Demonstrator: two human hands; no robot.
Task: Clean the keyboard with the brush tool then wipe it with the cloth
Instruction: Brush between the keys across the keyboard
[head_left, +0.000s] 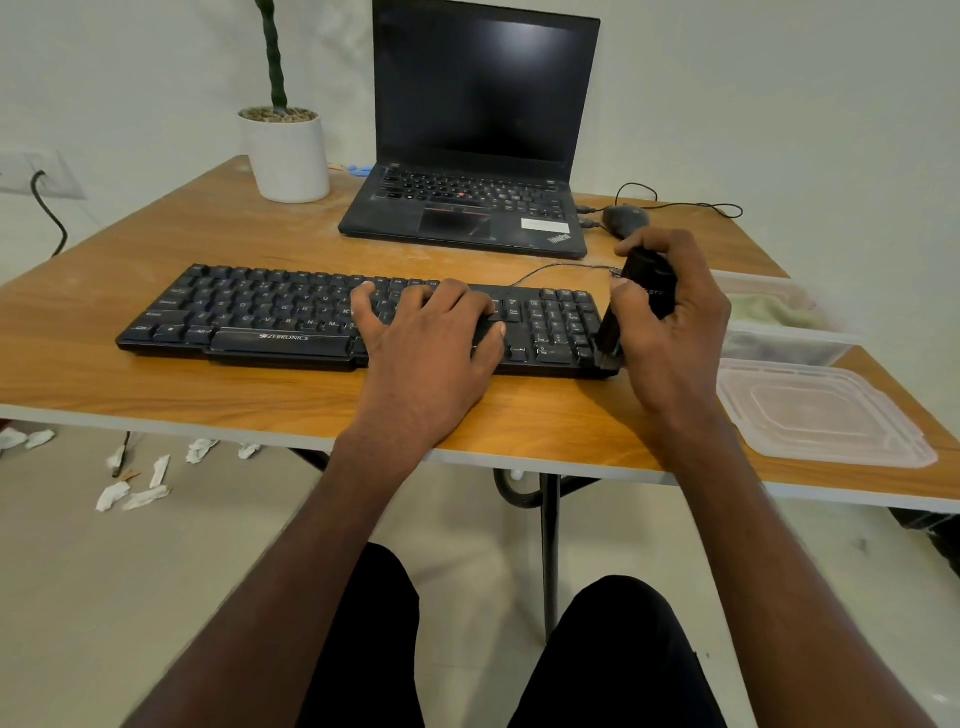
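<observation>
The right hand (670, 317) is gripping the brush tool (636, 306), bristles contacting the keyboard (291, 312) at its 3 o'clock end. The keyboard's long axis is running 9-to-3 across the tabletop (260, 400); the left hand (431, 332) is lying flat on the keys, bracing it.

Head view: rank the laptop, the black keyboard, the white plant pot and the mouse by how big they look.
1. laptop
2. black keyboard, though nearer the camera and partly covered by the left hand
3. white plant pot
4. mouse

Blk keyboard (291, 312), blk brush (631, 306), white pot (288, 156)
</observation>
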